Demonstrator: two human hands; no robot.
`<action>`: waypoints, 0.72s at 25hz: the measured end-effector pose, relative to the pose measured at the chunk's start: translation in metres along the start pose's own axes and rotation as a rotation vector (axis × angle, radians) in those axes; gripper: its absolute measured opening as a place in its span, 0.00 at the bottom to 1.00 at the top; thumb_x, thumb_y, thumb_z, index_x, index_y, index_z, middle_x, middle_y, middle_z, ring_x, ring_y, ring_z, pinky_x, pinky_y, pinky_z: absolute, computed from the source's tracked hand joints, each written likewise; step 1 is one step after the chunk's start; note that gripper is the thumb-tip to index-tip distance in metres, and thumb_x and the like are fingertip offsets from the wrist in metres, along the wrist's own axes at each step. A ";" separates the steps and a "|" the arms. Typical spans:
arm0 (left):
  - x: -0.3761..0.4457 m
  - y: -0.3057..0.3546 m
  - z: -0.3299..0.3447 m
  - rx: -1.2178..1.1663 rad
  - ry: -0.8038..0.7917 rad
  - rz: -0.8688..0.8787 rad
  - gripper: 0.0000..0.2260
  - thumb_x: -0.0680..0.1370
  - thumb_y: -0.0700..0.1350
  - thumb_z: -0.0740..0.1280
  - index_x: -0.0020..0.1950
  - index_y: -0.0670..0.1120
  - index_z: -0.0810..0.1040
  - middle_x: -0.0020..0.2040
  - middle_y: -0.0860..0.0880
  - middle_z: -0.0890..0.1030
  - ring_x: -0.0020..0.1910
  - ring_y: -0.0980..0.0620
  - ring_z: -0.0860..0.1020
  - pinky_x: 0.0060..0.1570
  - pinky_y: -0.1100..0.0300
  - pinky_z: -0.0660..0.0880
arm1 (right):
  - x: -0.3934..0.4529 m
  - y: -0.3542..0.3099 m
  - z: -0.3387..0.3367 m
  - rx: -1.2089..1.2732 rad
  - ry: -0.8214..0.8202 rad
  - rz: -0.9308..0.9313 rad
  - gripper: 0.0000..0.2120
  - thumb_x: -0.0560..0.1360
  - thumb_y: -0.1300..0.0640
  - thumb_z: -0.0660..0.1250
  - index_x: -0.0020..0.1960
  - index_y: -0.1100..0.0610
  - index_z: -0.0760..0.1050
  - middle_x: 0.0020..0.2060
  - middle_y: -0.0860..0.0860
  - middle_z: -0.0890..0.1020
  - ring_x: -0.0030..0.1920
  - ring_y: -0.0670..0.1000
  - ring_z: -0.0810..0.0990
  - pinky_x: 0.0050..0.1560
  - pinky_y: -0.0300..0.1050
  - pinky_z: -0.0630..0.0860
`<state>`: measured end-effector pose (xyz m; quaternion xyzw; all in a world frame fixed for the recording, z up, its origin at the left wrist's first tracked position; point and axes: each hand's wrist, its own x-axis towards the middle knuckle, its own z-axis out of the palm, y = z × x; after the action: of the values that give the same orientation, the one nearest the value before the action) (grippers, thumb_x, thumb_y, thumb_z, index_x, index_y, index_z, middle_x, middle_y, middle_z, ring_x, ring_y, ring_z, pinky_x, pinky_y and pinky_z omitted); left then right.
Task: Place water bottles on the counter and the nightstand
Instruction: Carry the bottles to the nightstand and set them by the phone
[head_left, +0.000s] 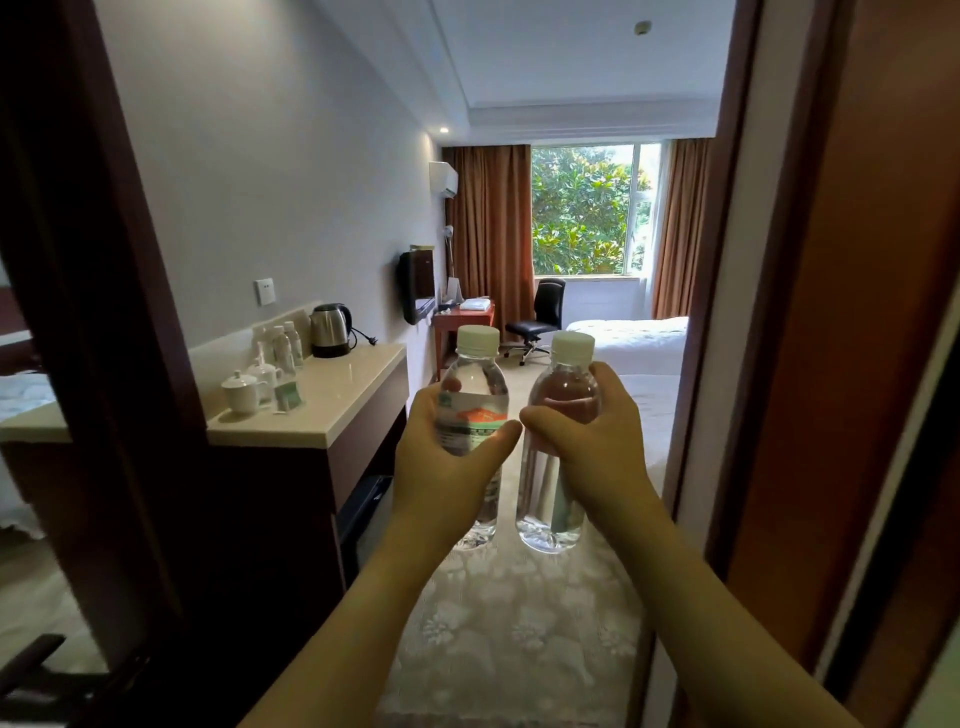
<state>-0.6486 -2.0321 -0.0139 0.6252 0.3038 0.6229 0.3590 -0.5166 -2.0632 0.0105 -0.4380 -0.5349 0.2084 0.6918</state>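
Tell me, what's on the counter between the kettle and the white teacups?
In the head view, small bottles stand between the kettle and the teacups on the counter.

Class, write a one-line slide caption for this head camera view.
At a hotel room doorway, left hand and right hand each hold a water bottle upright, counter ahead on the left.

2 clear capped bottles (475, 415) upright, side-by-side

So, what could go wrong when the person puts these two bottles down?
The beige stone counter already holds white lidded cups, small bottles and a steel kettle; a careless reach may knock them over. The left hand and right hand each hold a clear plastic bottle upright, close together, so they may bump.
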 end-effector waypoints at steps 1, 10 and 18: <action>0.020 -0.019 -0.002 0.003 0.003 -0.008 0.21 0.71 0.43 0.77 0.61 0.48 0.74 0.49 0.54 0.81 0.45 0.62 0.82 0.40 0.71 0.76 | 0.018 0.016 0.009 -0.006 0.005 0.006 0.19 0.70 0.69 0.72 0.45 0.46 0.71 0.40 0.41 0.78 0.37 0.29 0.78 0.30 0.23 0.72; 0.246 -0.162 0.000 -0.057 -0.043 -0.007 0.21 0.70 0.44 0.76 0.59 0.46 0.73 0.47 0.49 0.81 0.43 0.58 0.83 0.37 0.67 0.78 | 0.223 0.138 0.089 -0.019 0.000 0.052 0.14 0.65 0.62 0.73 0.47 0.51 0.74 0.42 0.50 0.81 0.40 0.42 0.82 0.32 0.31 0.77; 0.414 -0.294 0.100 -0.127 -0.136 -0.034 0.29 0.66 0.49 0.74 0.64 0.41 0.71 0.48 0.46 0.81 0.42 0.56 0.84 0.38 0.64 0.80 | 0.400 0.278 0.053 -0.072 0.034 0.006 0.14 0.65 0.62 0.74 0.48 0.56 0.74 0.39 0.50 0.80 0.38 0.42 0.83 0.36 0.34 0.78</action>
<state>-0.5126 -1.5328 -0.0214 0.6367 0.2492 0.5908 0.4282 -0.3790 -1.5925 0.0052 -0.4677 -0.5287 0.1838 0.6840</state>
